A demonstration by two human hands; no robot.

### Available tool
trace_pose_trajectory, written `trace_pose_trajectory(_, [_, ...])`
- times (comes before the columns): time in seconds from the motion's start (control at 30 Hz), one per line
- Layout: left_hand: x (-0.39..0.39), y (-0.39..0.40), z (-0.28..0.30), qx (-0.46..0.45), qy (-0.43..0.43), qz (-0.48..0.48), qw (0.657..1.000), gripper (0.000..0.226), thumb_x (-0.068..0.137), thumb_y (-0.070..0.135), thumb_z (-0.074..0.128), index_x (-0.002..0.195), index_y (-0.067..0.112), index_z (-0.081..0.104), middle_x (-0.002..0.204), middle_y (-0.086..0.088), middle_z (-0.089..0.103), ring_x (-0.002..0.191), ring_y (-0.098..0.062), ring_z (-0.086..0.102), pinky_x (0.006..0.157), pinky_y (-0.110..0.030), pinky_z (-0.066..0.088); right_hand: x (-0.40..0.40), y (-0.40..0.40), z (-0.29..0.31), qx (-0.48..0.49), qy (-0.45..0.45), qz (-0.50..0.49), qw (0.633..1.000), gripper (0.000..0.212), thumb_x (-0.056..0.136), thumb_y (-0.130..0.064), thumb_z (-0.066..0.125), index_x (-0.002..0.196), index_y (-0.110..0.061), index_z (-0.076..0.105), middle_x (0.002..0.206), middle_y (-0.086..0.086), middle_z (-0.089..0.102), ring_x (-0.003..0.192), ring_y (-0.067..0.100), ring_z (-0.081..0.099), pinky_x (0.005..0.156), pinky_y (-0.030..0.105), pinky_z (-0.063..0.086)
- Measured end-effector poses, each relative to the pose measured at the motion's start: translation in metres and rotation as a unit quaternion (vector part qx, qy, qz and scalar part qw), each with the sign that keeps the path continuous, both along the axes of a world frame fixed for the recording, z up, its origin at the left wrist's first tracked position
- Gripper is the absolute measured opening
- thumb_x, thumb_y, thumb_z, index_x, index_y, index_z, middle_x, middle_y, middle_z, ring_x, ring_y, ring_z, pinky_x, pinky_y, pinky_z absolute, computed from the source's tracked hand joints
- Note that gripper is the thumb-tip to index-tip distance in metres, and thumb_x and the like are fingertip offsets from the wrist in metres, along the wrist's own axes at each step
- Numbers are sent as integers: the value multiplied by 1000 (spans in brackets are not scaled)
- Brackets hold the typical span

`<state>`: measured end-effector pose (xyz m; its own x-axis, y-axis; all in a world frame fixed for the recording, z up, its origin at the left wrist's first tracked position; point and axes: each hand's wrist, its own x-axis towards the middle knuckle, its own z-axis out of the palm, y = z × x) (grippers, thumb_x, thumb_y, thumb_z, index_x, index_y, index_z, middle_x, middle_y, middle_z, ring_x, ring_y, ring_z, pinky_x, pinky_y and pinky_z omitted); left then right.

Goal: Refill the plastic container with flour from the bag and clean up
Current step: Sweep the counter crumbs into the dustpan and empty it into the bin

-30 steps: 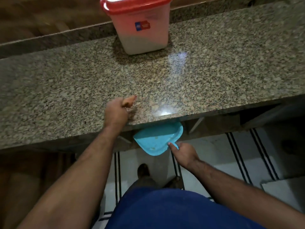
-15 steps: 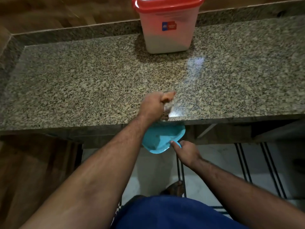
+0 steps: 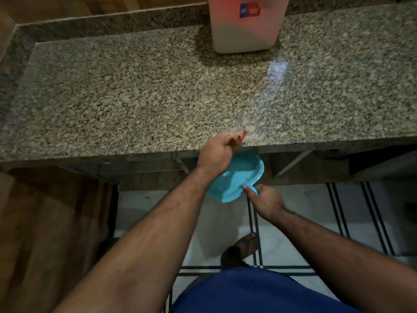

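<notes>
A translucent plastic container (image 3: 244,30) with flour in its lower part stands at the back of the granite counter (image 3: 135,98); its lid is out of frame. My right hand (image 3: 265,201) holds a blue dustpan (image 3: 239,177) by its handle just under the counter's front edge. My left hand (image 3: 217,152) rests on that edge above the dustpan, fingers curled around something small and tan that I cannot identify. The flour bag is not in view.
A wooden panel (image 3: 45,233) stands at the left below the counter. The floor (image 3: 304,211) is white tile with dark stripes. My sandalled foot (image 3: 240,249) is on it, and my blue clothing (image 3: 248,292) fills the bottom of the view.
My left hand has swept toward the counter's front edge, over the dustpan. The view has shifted, so the container sits further right and its red lid has left the frame.
</notes>
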<state>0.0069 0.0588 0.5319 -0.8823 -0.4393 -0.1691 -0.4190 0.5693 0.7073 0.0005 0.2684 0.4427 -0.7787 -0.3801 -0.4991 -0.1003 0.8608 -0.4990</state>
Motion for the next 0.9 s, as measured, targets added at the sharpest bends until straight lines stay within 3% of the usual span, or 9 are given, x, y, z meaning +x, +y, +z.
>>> trace_pose_trajectory(0.1, [46,-17,1,233,51,178,955,25,101,47,61,96,30,78,95,14,81,92,-5,76,96,-38,61,19,-7,10,-10,-3,14,1000,65,105,-65,49,75,-10,65,70,5,66,70,28,65,61,37,45])
trace_pose_trajectory(0.13, [65,-26,0,294,64,227,926,17,104,37,65,94,30,76,92,12,79,84,0,75,92,-33,62,25,-10,13,-10,-1,24,1000,65,105,-64,49,76,-9,66,71,5,66,70,27,64,60,36,43])
trace_pose_trajectory(0.2, [109,-42,0,362,67,296,882,11,107,22,65,98,23,72,85,6,74,63,3,71,67,-21,59,40,-18,21,-1,-4,47,999,64,105,-66,47,77,-11,66,72,4,67,69,24,64,61,35,44])
trace_pose_trajectory(0.33, [219,-82,-13,443,72,416,791,34,106,39,66,104,6,70,76,-5,69,49,-11,63,48,-18,46,76,-46,36,15,-22,98,995,59,104,-66,48,81,-16,67,77,3,68,72,21,66,64,36,50])
trace_pose_trajectory(0.5, [358,-117,-30,430,49,506,746,61,101,66,58,111,7,71,72,-10,73,53,-20,64,54,-28,49,135,-97,52,23,-40,172,984,55,105,-63,51,77,-17,65,75,2,67,73,24,68,63,35,49])
trace_pose_trajectory(0.6, [428,-125,-35,397,79,571,714,41,108,54,58,108,14,70,70,-4,74,60,-15,66,55,-25,51,177,-137,53,32,-51,236,970,52,105,-61,51,80,-19,66,75,1,66,69,17,64,61,33,48])
trace_pose_trajectory(0.7, [494,-128,-46,399,92,600,688,32,110,36,61,116,7,71,81,-5,73,60,-11,67,51,-19,51,225,-179,48,50,-90,275,956,49,105,-61,53,91,-18,70,83,5,71,75,20,70,65,37,56])
trace_pose_trajectory(0.8, [557,-121,-62,397,57,619,675,34,110,37,60,121,6,70,98,-10,78,88,-21,75,79,-31,57,274,-218,43,67,-104,335,934,44,105,-60,54,88,-22,69,91,5,75,78,18,72,66,35,59])
trace_pose_trajectory(0.9, [609,-117,-82,378,56,668,639,39,112,39,57,123,4,71,97,-17,81,86,-27,78,74,-30,58,319,-253,37,92,-115,402,904,34,108,-53,53,87,-28,62,82,-4,63,66,7,57,59,23,46])
